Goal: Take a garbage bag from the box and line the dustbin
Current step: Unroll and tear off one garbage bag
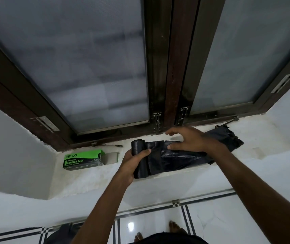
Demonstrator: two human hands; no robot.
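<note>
the garbage bag roll (139, 158) was out of the box and held upright over the white window ledge (91, 175), directly below the dark wooden window frame (158, 67). the left hand (132, 166) gripped the roll, fingers curled behind it and thumb pressed across its front. a length of black bag (176, 159) ran from the roll toward the right of the frame's centre post, partly unrolled and creased, its lower edge lying on the ledge. the right hand (191, 140) rested on top of this unrolled length, thumb on the plastic and fingers spread and only lightly bent above it; whether the fingers pinched the sheet could not be told. the far end of the black plastic (228, 138) lay bunched on the ledge beyond the right wrist, below the frame's right pane.

the green and black garbage bag box (83, 160) lay on its side on the ledge, below the frame's left pane, left of the roll and apart from it, with its right end flap open. bare feet (174, 228) stood on the white tiled floor (211, 222) under the ledge. no dustbin could be identified with certainty.
</note>
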